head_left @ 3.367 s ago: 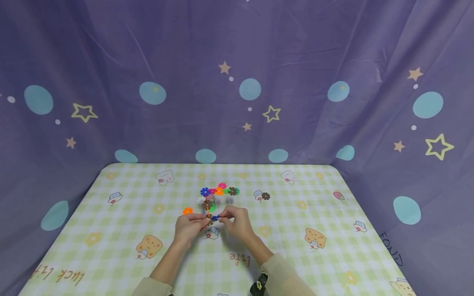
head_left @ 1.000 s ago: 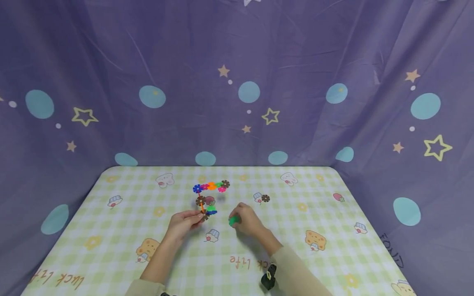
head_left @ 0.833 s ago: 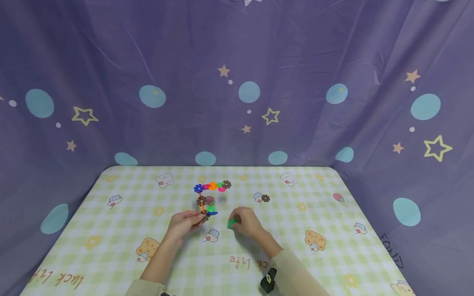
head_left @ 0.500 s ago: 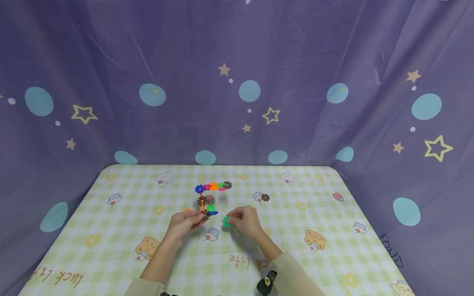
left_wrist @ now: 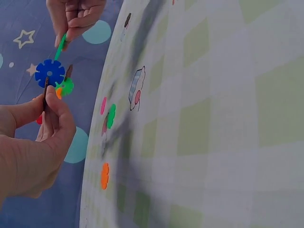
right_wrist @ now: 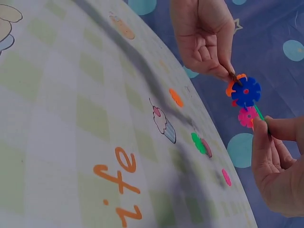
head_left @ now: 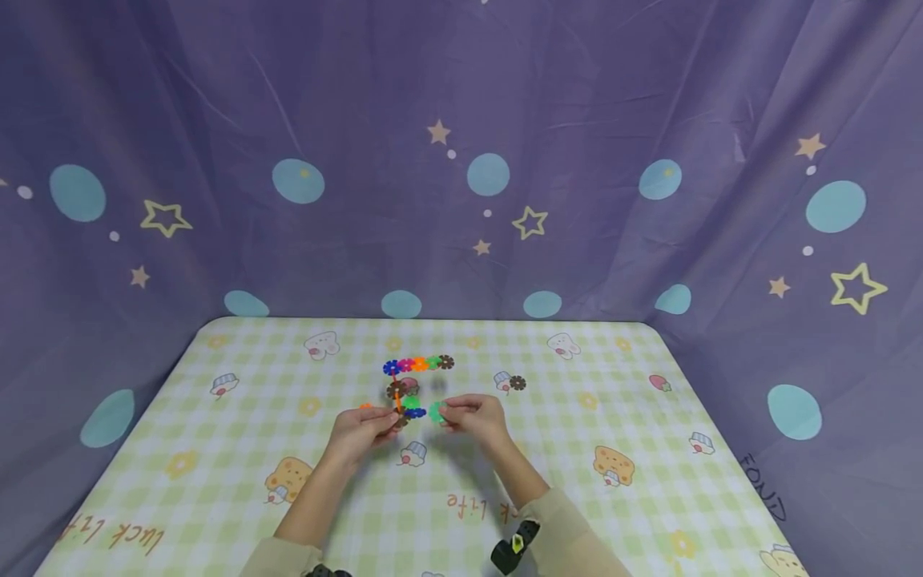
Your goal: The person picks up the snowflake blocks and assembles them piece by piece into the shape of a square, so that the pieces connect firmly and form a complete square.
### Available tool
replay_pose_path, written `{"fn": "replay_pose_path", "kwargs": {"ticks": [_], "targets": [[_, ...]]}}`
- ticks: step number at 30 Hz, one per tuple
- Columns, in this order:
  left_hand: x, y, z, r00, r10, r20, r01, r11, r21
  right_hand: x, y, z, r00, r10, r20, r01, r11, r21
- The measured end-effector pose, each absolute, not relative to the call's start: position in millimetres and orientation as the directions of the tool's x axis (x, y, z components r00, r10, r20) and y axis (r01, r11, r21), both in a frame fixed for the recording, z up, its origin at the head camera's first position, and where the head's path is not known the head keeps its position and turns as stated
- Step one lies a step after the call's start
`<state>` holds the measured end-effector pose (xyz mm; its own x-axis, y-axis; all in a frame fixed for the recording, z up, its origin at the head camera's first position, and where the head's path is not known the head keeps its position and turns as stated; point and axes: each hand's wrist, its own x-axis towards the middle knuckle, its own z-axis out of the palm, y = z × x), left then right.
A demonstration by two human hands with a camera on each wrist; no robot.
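Slotted plastic snowflake discs in several colours are joined into a bent chain [head_left: 420,364], held up above the table. My left hand [head_left: 358,437] pinches the brown disc [left_wrist: 46,94] at its near end between thumb and fingers. A blue disc [left_wrist: 49,73] is slotted onto that brown one and faces the right hand. My right hand [head_left: 479,421] pinches a loose green disc [head_left: 437,412]. In both wrist views this green disc appears edge-on, its rim right at the blue disc's edge. The chain's far stretch runs blue, pink, orange, green and brown.
On the checked tablecloth [head_left: 577,425] lie single discs: a brown disc [head_left: 517,383] to the right, an orange disc [right_wrist: 176,97], a green disc [right_wrist: 198,143] and a pink disc [right_wrist: 226,177]. A purple curtain [head_left: 461,96] hangs behind the table.
The right hand, earlier at the blue disc beside the left hand, has since taken a green disc and brought it leftward and up to the blue one. The left hand keeps its pinch.
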<state>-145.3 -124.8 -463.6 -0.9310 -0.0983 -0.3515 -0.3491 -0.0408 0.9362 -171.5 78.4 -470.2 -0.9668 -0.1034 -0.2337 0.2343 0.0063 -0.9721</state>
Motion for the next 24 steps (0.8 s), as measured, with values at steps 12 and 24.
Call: {"fn": "replay_pose_path", "kwargs": {"ticks": [12, 24], "targets": [[-147, -122, -461, -0.933, -0.110, -0.344, -0.343, -0.021, 0.939, -168, 73, -466, -0.973, -0.090, -0.214, 0.215, -0.005, -0.977], [-146, -119, -460, -0.927, -0.106, -0.361, -0.360, -0.025, 0.933, -168, 72, -469, -0.977, -0.013, -0.213, 0.213, 0.017, -0.977]]}}
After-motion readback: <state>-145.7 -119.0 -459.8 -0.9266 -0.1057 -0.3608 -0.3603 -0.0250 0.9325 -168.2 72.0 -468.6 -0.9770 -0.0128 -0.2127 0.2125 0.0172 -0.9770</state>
